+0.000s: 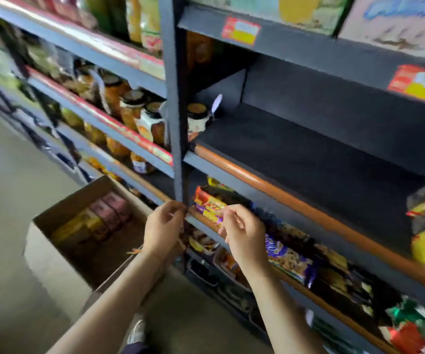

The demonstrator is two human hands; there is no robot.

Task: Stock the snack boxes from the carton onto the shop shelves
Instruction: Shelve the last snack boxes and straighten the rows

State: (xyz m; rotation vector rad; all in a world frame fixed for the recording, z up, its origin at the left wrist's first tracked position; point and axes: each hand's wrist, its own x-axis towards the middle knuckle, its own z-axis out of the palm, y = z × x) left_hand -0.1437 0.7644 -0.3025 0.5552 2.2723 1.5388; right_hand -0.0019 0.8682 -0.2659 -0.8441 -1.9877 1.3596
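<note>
One carton [52, 241], two hands, left [164, 227] and right [242, 232], two price labels [241, 31].

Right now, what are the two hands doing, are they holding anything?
Left hand: fingers loosely curled, holding nothing, above the carton.
Right hand: fingers loosely curled, holding nothing, in front of the biscuit packs.

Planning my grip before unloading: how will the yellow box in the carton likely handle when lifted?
The yellow box looks like flat-sided card, so probably stiff and easy to grip. It stands packed against pink boxes, so it may drag neighbours. Probably light.
</note>
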